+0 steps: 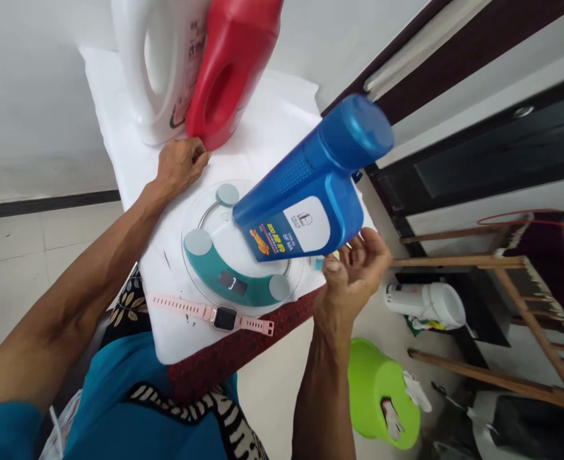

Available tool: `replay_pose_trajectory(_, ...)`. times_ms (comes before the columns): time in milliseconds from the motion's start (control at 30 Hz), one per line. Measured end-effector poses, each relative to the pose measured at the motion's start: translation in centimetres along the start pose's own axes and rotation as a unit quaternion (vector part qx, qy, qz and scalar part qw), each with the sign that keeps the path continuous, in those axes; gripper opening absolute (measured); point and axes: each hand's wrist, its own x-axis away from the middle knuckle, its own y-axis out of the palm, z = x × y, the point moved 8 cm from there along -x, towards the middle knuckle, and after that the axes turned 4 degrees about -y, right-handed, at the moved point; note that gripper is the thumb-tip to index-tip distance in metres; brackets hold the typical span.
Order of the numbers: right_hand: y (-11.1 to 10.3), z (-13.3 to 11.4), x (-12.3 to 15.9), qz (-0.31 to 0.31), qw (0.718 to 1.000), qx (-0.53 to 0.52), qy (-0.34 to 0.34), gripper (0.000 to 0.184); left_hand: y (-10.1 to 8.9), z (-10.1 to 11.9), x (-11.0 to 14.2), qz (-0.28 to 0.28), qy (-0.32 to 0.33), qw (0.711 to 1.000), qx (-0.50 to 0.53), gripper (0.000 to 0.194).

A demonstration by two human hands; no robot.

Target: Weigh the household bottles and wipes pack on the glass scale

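A blue plastic bottle (305,185) with a wide cap stands on the round glass scale (229,278), leaning to the right in the head view. My right hand (352,268) is beside the bottle's lower right side, palm up, with its half-curled fingers apart and not wrapped round it. The fingertips are at the bottle's edge; whether they touch it I cannot tell. On the white tabletop, my left hand (181,165) rests with curled fingers against or close to the base of the red jug (234,70). Nothing shows in that hand.
A white jug (162,70) with a handle stands left of the red one. A pink-strapped watch (224,318) lies at the front table edge. On the floor to the right are a green bucket (382,390), a white cylinder (426,303) and a wooden frame (502,377).
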Motion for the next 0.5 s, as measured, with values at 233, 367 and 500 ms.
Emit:
replay_pose_trajectory(233, 4.2, -3.7, -1.0, -0.007, 0.999, 0.030, 0.033, 0.049, -0.4, 0.6, 0.5, -0.010, 0.013, 1.000, -0.020, 0.034)
replay_pose_trajectory(367, 4.6, -3.8, -3.2, 0.017, 0.998, -0.032, 0.051, 0.044, -0.3, 0.8, 0.7, -0.022, 0.012, 0.999, -0.031, 0.034)
replay_pose_trajectory(500, 5.9, -3.7, -8.6, 0.074, 0.996, -0.048, -0.012, 0.040, 0.0, 1.2, 1.0, -0.041, 0.023, 0.997, -0.054, 0.036)
